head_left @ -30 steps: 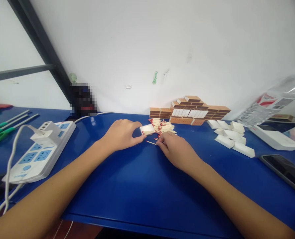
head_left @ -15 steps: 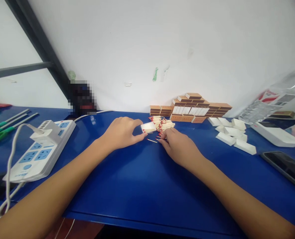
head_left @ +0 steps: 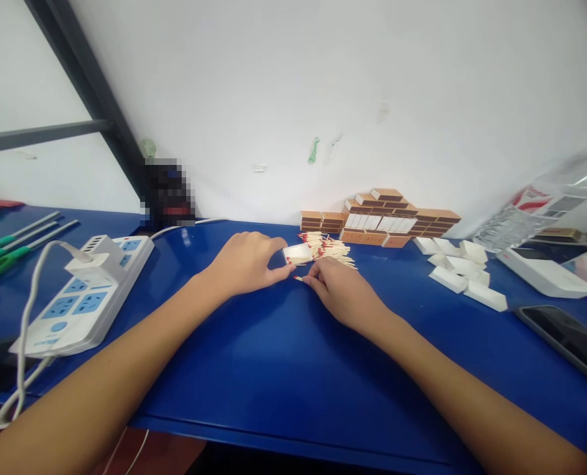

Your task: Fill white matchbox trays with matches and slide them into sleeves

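Matchbox tray (head_left: 298, 253) is left of the loose match pile (head_left: 330, 251), held at its left end between thumb and fingers of the left hand (head_left: 244, 264). Right hand (head_left: 343, 290) appears to pinch one match (head_left: 299, 278), near side of the tray. Uneven left-hand pressure could tip the tray, spilling its matches.

A small white open-topped tray (head_left: 299, 253) is held level or nearly so, red match heads (head_left: 289, 260) showing inside. Just right lies a loose heap of red-tipped wooden matches (head_left: 337, 249). Nearer the viewer, one pinched match (head_left: 299, 278) points its red tip left.
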A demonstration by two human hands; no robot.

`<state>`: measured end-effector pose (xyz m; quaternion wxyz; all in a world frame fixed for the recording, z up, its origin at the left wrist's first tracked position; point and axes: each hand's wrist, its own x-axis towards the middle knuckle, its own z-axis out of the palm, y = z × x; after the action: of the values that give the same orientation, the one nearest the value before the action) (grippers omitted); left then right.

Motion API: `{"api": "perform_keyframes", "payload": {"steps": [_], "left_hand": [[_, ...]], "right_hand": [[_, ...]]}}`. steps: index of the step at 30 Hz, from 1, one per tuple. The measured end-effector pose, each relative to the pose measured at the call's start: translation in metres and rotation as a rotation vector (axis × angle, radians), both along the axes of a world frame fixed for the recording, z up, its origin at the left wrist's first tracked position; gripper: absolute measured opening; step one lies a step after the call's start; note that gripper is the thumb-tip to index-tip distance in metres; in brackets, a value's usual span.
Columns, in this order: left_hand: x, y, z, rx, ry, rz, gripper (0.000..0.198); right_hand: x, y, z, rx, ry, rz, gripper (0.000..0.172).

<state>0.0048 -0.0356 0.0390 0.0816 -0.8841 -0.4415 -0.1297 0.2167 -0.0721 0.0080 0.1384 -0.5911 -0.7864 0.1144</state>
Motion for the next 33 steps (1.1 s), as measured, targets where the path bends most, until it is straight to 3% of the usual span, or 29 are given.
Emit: {"api": "perform_keyframes", "payload": {"steps": [9,14,19,24,29,33], "left_hand": [[-0.001,0.002,0.000,-0.001,0.020,-0.011,0.043],[-0.001,0.002,-0.001,-0.038,0.032,-0.012,0.042],[0.007,-0.005,-0.005,-0.099,0.004,-0.128,0.040],[0.015,-0.011,-0.007,-0.138,-0.069,-0.195,0.041],[0.019,-0.015,-0.007,-0.265,-0.108,-0.240,0.032],[0.027,-0.024,-0.013,-0.315,-0.106,-0.255,0.028]], "right_hand": [[0.009,0.001,-0.007,-0.026,-0.006,0.039,0.015],[0.033,0.000,0.000,0.111,0.106,0.103,0.015],[0.032,-0.004,0.009,0.246,0.082,0.131,0.013],[0.027,-0.006,0.007,0.196,0.106,0.248,0.011],[0.056,0.009,0.012,0.194,0.210,0.161,0.016],[0.073,0.019,0.008,0.101,0.185,0.209,0.014]]}}
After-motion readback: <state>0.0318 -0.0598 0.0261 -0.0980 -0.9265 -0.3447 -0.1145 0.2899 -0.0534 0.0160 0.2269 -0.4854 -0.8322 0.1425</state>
